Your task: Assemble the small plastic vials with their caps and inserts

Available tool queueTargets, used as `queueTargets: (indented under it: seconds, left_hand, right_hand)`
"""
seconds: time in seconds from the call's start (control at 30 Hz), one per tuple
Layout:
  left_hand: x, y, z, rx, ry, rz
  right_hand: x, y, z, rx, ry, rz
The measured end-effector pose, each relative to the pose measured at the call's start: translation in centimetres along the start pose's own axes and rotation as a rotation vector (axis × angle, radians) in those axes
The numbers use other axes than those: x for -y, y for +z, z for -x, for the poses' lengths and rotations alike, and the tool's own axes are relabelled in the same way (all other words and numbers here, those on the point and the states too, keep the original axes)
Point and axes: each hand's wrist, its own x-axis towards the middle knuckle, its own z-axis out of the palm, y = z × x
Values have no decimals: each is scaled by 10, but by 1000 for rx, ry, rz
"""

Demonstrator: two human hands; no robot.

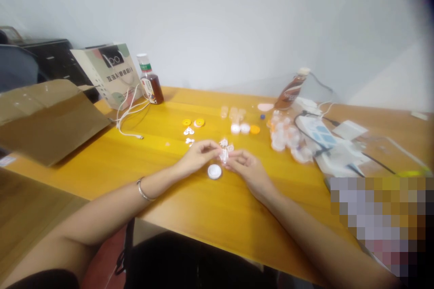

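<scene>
Our left hand (198,156) and right hand (249,169) meet over the middle of the yellow wooden table (203,210). The fingertips of both pinch one small clear plastic piece (224,155), with the other fingers loosely curled. The piece is too blurred to tell its shape. It sits just above the table top, and a white round cap (214,171) lies flat just near of it, between our wrists. A thin bracelet (144,192) circles our left wrist.

On the far side stand a few small clear vials (228,112); we cannot tell whether anything is in them. To the right, a heap of clear plastic containers (283,137) is piled together, their contents unclear. An upright bottle (151,82) at the far left holds dark liquid in its lower part. A second, tilted bottle (291,90) of brown drink leans at the far right. A paper bag (111,74) stands beside the upright bottle, and a cardboard box (44,117) spreads its flap over the left edge; neither shows its inside.

Two yellow caps (193,122) lie far of our left hand, with two white caps (240,128) and an orange cap (254,129) near the vials. A white cable (130,119) trails from the bag. A white power strip (317,131) with dark cords lies at the right.
</scene>
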Motion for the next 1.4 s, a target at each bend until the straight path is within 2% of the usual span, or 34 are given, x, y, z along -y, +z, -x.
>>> queueTargets:
  seconds: [0.57, 0.77, 0.97, 1.03, 1.17, 1.4]
  left_hand:
    - [4, 8, -1, -126, 28, -16]
    - [9, 6, 0, -47, 96, -109]
    - [-2, -5, 4, 83, 348, -557]
    - [-7, -11, 5, 160, 416, -640]
    - [-12, -20, 4, 323, 495, -694]
    - [-16, -25, 3, 358, 509, -708]
  right_hand:
    - [-1, 2, -1, 1, -4, 5]
    - [-1, 2, -1, -32, -10, 52]
    - [-1, -1, -2, -4, -8, 51]
    - [-1, -1, -2, 7, -6, 57]
    - [0, -1, -1, 49, 3, 57]
    - [3, 1, 1, 91, 27, 79]
